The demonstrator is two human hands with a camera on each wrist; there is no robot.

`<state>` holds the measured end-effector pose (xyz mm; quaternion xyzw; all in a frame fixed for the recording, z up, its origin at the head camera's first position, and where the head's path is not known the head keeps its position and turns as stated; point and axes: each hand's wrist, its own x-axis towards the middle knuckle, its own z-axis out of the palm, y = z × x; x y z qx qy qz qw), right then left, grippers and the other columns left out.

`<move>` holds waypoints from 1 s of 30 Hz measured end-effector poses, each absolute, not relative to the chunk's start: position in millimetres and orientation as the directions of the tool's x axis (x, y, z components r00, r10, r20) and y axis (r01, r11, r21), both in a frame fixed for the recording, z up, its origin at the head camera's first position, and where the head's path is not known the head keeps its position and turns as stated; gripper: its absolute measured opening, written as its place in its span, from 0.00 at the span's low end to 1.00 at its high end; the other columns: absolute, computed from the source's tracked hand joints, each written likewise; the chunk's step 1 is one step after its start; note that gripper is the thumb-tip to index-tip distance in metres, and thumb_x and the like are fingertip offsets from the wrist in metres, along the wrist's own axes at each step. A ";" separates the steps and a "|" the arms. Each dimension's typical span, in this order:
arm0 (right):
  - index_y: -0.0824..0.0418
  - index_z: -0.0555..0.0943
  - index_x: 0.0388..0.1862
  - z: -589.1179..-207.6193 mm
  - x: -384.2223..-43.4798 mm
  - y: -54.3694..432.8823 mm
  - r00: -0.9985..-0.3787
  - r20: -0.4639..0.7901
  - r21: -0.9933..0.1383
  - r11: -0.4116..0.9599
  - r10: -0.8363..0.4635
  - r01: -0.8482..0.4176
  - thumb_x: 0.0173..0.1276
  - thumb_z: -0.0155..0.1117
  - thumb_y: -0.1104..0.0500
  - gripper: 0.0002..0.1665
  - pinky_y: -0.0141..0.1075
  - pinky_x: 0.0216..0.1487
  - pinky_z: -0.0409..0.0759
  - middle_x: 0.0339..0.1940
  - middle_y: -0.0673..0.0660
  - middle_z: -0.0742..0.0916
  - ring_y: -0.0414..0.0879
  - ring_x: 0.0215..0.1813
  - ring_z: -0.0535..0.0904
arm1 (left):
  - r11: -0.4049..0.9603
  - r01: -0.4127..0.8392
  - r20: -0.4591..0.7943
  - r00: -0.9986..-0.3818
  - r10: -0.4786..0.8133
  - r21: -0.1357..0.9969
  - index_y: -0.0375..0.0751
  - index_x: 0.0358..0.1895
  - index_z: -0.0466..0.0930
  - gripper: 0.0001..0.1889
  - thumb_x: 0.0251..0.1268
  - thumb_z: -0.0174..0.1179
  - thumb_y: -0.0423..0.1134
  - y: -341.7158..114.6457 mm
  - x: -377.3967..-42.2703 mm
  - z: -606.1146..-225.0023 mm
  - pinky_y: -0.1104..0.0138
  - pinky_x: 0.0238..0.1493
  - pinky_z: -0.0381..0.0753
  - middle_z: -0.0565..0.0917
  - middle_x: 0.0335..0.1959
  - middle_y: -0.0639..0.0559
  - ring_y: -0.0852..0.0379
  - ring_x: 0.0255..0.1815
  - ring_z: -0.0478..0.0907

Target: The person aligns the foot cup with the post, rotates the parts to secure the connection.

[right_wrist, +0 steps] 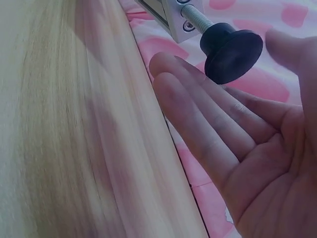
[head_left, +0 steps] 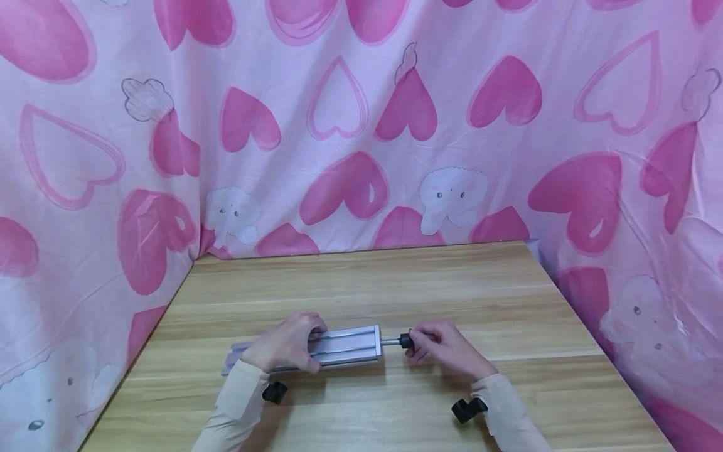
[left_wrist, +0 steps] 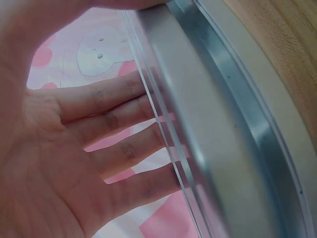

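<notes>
My left hand (head_left: 287,344) holds a silver aluminium profile (head_left: 347,345) with long grooves, thumb on the near side and fingers on the far side. In the left wrist view, the grooved metal (left_wrist: 208,114) crosses in front of the fingertips, which are partly hidden. From the profile's right end cap sticks a threaded levelling foot (right_wrist: 233,54) with a round black base. Around that base is my right hand (head_left: 443,348). The right wrist view shows its fingers extended below the base and the thumb beside the rim, with a small gap visible.
Both hands work over a wood-grain table (head_left: 361,282). Pink heart-patterned cloth (head_left: 339,125) hangs behind it and along both sides. A black wrist-worn device (head_left: 275,392) is at the left wrist and another black device (head_left: 469,410) at the right.
</notes>
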<state>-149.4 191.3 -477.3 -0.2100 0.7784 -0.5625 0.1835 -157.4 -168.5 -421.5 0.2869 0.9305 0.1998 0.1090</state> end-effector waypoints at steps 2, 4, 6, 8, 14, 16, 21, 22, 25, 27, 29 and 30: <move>0.65 0.80 0.59 -476.8 -147.7 191.7 -0.858 -0.039 -0.941 0.308 -0.513 -0.141 0.79 0.54 0.48 0.24 0.36 0.49 0.85 0.46 0.62 0.90 0.53 0.47 0.88 | 0.753 0.491 -0.084 -0.812 0.578 0.437 0.37 0.49 0.84 0.29 0.35 0.77 0.41 -169.3 -156.9 -420.5 0.63 0.44 0.81 0.84 0.44 0.52 0.58 0.40 0.77; 0.62 0.78 0.65 -475.5 -146.0 191.6 -0.872 -0.018 -0.935 0.318 -0.490 -0.159 0.76 0.60 0.50 0.25 0.34 0.51 0.84 0.53 0.61 0.88 0.52 0.51 0.87 | 0.750 0.487 -0.079 -0.814 0.576 0.447 0.37 0.49 0.84 0.29 0.36 0.77 0.41 -170.0 -156.7 -419.2 0.64 0.43 0.80 0.83 0.44 0.52 0.58 0.40 0.77; 0.58 0.74 0.70 -474.0 -144.1 191.2 -0.879 0.011 -0.939 0.298 -0.476 -0.173 0.71 0.66 0.54 0.30 0.33 0.54 0.83 0.61 0.63 0.85 0.50 0.56 0.86 | 0.751 0.478 -0.082 -0.817 0.570 0.456 0.37 0.49 0.83 0.29 0.36 0.77 0.41 -170.6 -156.8 -418.6 0.64 0.43 0.80 0.83 0.44 0.52 0.57 0.40 0.77; 0.54 0.73 0.72 -472.6 -143.2 190.5 -0.880 0.039 -0.952 0.250 -0.473 -0.177 0.66 0.72 0.58 0.35 0.35 0.57 0.82 0.66 0.63 0.81 0.50 0.60 0.84 | 0.752 0.469 -0.086 -0.821 0.564 0.462 0.37 0.49 0.83 0.29 0.37 0.77 0.41 -171.7 -156.8 -418.5 0.64 0.43 0.80 0.83 0.44 0.52 0.57 0.40 0.77; 0.56 0.77 0.68 -474.3 -144.8 187.8 -0.861 0.137 -0.948 0.187 -0.489 -0.257 0.62 0.74 0.63 0.34 0.39 0.62 0.80 0.66 0.67 0.81 0.49 0.62 0.83 | 0.760 0.464 -0.090 -0.825 0.557 0.456 0.36 0.50 0.83 0.30 0.36 0.77 0.41 -176.3 -156.5 -419.0 0.62 0.43 0.80 0.83 0.44 0.50 0.55 0.41 0.77; 0.58 0.78 0.67 -476.4 -145.6 187.3 -0.862 0.148 -0.946 0.184 -0.485 -0.266 0.63 0.72 0.66 0.32 0.39 0.61 0.80 0.65 0.68 0.82 0.48 0.60 0.84 | 0.761 0.467 -0.087 -0.825 0.558 0.450 0.37 0.49 0.83 0.29 0.37 0.78 0.41 -176.8 -156.4 -419.8 0.62 0.43 0.80 0.83 0.44 0.50 0.55 0.41 0.77; 0.58 0.79 0.65 -479.2 -146.1 188.5 -0.874 0.131 -0.944 0.210 -0.467 -0.253 0.65 0.71 0.65 0.29 0.36 0.56 0.83 0.61 0.65 0.84 0.47 0.54 0.87 | 0.771 0.458 -0.091 -0.832 0.547 0.443 0.39 0.50 0.83 0.29 0.38 0.78 0.42 -176.4 -155.2 -421.2 0.63 0.43 0.80 0.83 0.44 0.53 0.56 0.41 0.77; 0.57 0.79 0.65 -479.0 -145.9 189.1 -0.878 0.120 -0.942 0.227 -0.462 -0.248 0.66 0.71 0.62 0.28 0.35 0.55 0.83 0.60 0.63 0.85 0.46 0.53 0.87 | 0.772 0.454 -0.092 -0.834 0.544 0.444 0.39 0.50 0.83 0.29 0.38 0.78 0.43 -176.1 -154.9 -421.3 0.62 0.44 0.80 0.83 0.45 0.53 0.56 0.41 0.77; 0.58 0.79 0.66 -477.3 -145.6 190.6 -0.891 0.076 -0.937 0.274 -0.447 -0.217 0.68 0.69 0.54 0.27 0.33 0.54 0.83 0.56 0.58 0.87 0.44 0.51 0.87 | 0.779 0.445 -0.103 -0.837 0.537 0.442 0.40 0.51 0.83 0.30 0.39 0.78 0.44 -174.8 -154.2 -420.5 0.61 0.45 0.81 0.83 0.45 0.53 0.57 0.42 0.77; 0.59 0.80 0.64 -475.8 -145.9 191.0 -0.901 0.043 -0.933 0.306 -0.432 -0.191 0.70 0.68 0.50 0.28 0.32 0.53 0.83 0.53 0.55 0.89 0.43 0.49 0.86 | 0.777 0.447 -0.098 -0.837 0.538 0.444 0.39 0.51 0.83 0.30 0.38 0.78 0.43 -173.8 -154.3 -420.8 0.61 0.45 0.81 0.83 0.45 0.53 0.57 0.41 0.77; 0.62 0.80 0.63 -475.1 -146.0 191.1 -0.902 0.023 -0.931 0.320 -0.430 -0.176 0.71 0.66 0.48 0.27 0.32 0.51 0.83 0.49 0.55 0.90 0.44 0.48 0.87 | 0.774 0.454 -0.093 -0.835 0.543 0.440 0.39 0.50 0.83 0.30 0.38 0.78 0.43 -172.3 -154.3 -420.4 0.61 0.45 0.81 0.83 0.45 0.53 0.58 0.41 0.77; 0.63 0.80 0.62 -474.8 -146.2 191.0 -0.902 0.014 -0.929 0.328 -0.432 -0.171 0.72 0.64 0.48 0.27 0.33 0.50 0.84 0.47 0.55 0.90 0.44 0.46 0.87 | 0.773 0.459 -0.088 -0.834 0.545 0.438 0.39 0.50 0.83 0.30 0.37 0.78 0.43 -171.7 -154.3 -420.4 0.61 0.45 0.81 0.83 0.45 0.53 0.58 0.41 0.77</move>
